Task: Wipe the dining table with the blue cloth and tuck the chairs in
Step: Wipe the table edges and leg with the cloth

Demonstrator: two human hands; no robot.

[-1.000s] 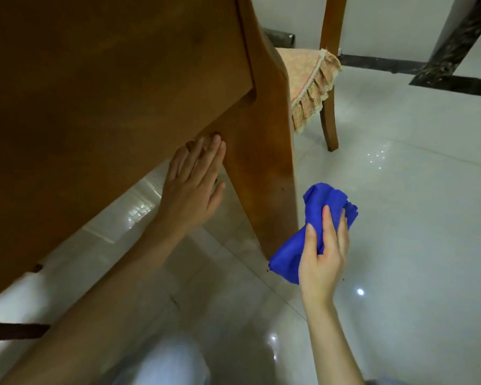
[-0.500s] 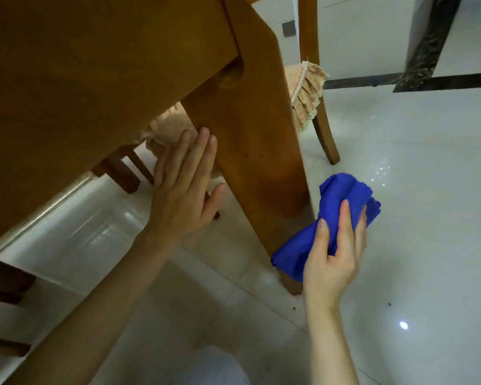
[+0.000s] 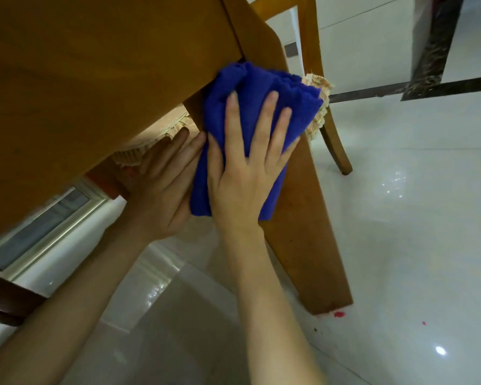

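Observation:
I look from low down at the wooden dining table (image 3: 81, 79) and its thick leg (image 3: 306, 218). The blue cloth (image 3: 250, 87) is bunched against the top of that leg, just under the table's side rail. My right hand (image 3: 245, 173) lies flat on the cloth with fingers spread, pressing it onto the leg. My left hand (image 3: 161, 190) rests flat against the leg's left side, touching the cloth's edge. A wooden chair (image 3: 333, 140) with a frilled beige cushion (image 3: 318, 112) stands behind the leg.
Glossy white floor tiles (image 3: 414, 245) spread to the right, with small red specks (image 3: 339, 314) by the leg's foot. A dark marble pillar (image 3: 433, 45) rises at the upper right. Dark wooden chair rungs (image 3: 6, 298) show at the lower left, under the table.
My right hand has risen from low beside the leg and now presses the blue cloth against the leg's top. My left hand stays on the leg. The view has tilted upward.

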